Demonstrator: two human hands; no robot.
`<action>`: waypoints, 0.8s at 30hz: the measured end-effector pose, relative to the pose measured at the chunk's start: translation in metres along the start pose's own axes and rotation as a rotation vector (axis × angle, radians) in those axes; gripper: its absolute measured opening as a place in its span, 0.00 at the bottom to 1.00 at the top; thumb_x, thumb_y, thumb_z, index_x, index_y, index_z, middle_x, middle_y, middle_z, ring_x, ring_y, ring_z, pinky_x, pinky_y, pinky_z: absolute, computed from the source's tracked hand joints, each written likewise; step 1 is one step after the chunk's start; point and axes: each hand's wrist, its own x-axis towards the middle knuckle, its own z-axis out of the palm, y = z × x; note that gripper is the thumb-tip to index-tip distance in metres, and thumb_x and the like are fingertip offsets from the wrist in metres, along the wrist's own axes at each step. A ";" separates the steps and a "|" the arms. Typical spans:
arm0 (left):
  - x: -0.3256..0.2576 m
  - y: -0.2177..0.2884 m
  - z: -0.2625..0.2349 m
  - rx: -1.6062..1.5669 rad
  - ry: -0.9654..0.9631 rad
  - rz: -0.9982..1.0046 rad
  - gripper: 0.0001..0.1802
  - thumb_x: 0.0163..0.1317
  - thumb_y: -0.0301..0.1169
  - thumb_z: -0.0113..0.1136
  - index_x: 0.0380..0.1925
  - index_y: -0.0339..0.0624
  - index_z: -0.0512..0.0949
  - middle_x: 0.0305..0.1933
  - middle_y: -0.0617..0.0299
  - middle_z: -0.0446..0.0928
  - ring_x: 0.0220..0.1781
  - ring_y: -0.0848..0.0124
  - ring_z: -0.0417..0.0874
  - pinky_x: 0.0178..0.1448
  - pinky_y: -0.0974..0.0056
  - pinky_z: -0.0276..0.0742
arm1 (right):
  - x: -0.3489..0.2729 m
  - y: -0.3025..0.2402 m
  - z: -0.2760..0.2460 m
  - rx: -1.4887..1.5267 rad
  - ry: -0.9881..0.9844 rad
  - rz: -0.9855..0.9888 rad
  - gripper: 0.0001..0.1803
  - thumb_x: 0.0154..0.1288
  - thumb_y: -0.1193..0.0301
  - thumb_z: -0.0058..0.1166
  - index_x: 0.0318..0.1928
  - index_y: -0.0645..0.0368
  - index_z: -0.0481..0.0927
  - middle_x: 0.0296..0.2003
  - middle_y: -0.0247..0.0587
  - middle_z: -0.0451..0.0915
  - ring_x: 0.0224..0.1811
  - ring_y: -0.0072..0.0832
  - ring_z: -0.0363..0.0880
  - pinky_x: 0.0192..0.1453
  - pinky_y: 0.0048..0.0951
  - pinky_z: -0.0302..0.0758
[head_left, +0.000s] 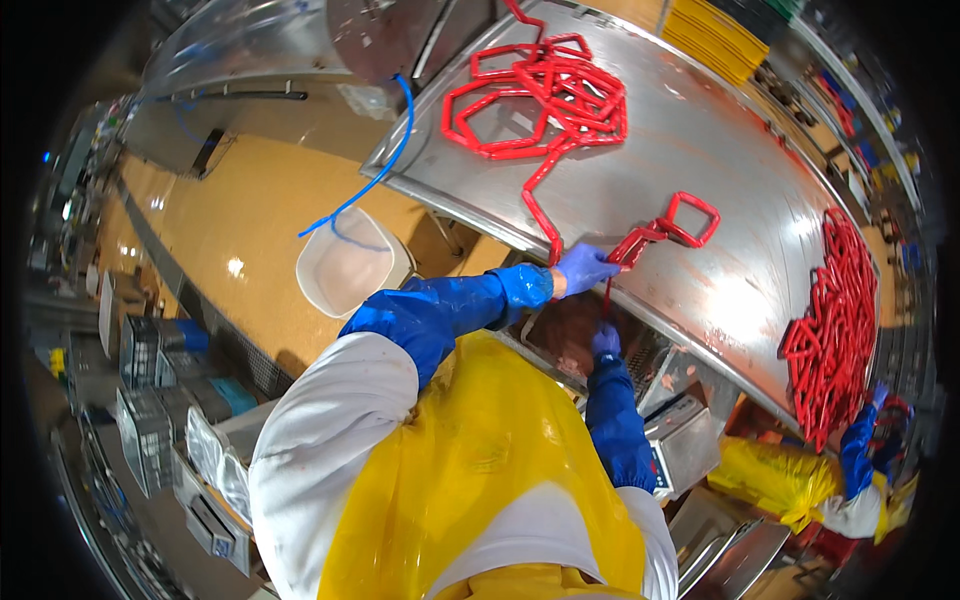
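Observation:
My left hand [583, 270], in a purple glove, is at the near edge of the steel table [690, 130], closed around a chain of bright red sausage links [636, 243]. Part of that chain makes a small square loop on the tabletop just beyond the fingers. Another stretch runs from the hand up to a tangled heap of sausage links [560, 95]. Lower, past the table edge, my right hand [606, 339] grips a thin strand hanging down from the left hand. Its fingers are small in view and partly hidden.
A dense pile of red links [830, 330] lies at the table's right end, near a co-worker's sleeve [857, 445]. Below my hands is a bin [560, 335]; a scale [685, 445] stands right of it. Left are a white tub [345, 262] and a blue hose [408, 120].

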 end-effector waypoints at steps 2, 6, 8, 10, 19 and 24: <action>0.012 0.049 -0.021 -0.189 -0.023 0.062 0.19 0.63 0.44 0.66 0.29 0.36 0.85 0.21 0.64 0.76 0.23 0.79 0.72 0.28 0.68 0.69 | 0.001 0.068 0.011 -0.216 -0.178 -0.027 0.19 0.72 0.58 0.45 0.50 0.53 0.84 0.55 0.48 0.81 0.58 0.45 0.78 0.63 0.42 0.72; 0.046 0.031 -0.041 -0.079 -0.116 -0.095 0.19 0.63 0.45 0.66 0.28 0.37 0.84 0.21 0.64 0.77 0.20 0.77 0.72 0.25 0.67 0.69 | 0.002 0.018 -0.012 0.439 -0.026 0.027 0.24 0.75 0.53 0.45 0.55 0.59 0.81 0.54 0.47 0.81 0.55 0.38 0.80 0.60 0.38 0.73; 0.045 -0.007 -0.024 0.007 -0.140 -0.170 0.20 0.63 0.46 0.65 0.28 0.37 0.84 0.21 0.62 0.79 0.20 0.75 0.76 0.25 0.64 0.74 | -0.015 -0.071 -0.051 1.195 -0.074 -0.022 0.23 0.77 0.55 0.45 0.53 0.62 0.79 0.48 0.46 0.82 0.49 0.35 0.80 0.54 0.34 0.74; 0.040 -0.001 0.000 -0.035 -0.153 -0.207 0.24 0.59 0.52 0.67 0.24 0.39 0.82 0.22 0.60 0.80 0.21 0.70 0.77 0.27 0.62 0.75 | -0.030 -0.126 -0.072 1.097 -0.117 -0.085 0.19 0.78 0.59 0.46 0.49 0.64 0.79 0.42 0.44 0.82 0.42 0.33 0.79 0.49 0.33 0.74; 0.067 -0.003 -0.009 -0.265 -0.345 -0.291 0.22 0.61 0.52 0.61 0.36 0.42 0.78 0.32 0.63 0.77 0.29 0.70 0.77 0.33 0.63 0.74 | -0.058 -0.209 -0.165 0.423 0.424 -0.344 0.19 0.75 0.58 0.50 0.48 0.64 0.77 0.43 0.47 0.81 0.47 0.36 0.78 0.52 0.38 0.74; 0.029 0.038 0.005 -0.483 -0.361 -0.364 0.23 0.63 0.55 0.61 0.39 0.46 0.76 0.30 0.66 0.75 0.31 0.73 0.74 0.37 0.67 0.71 | 0.003 -0.154 -0.126 1.116 -0.140 -0.183 0.23 0.76 0.54 0.47 0.50 0.65 0.77 0.49 0.55 0.80 0.52 0.42 0.78 0.56 0.39 0.72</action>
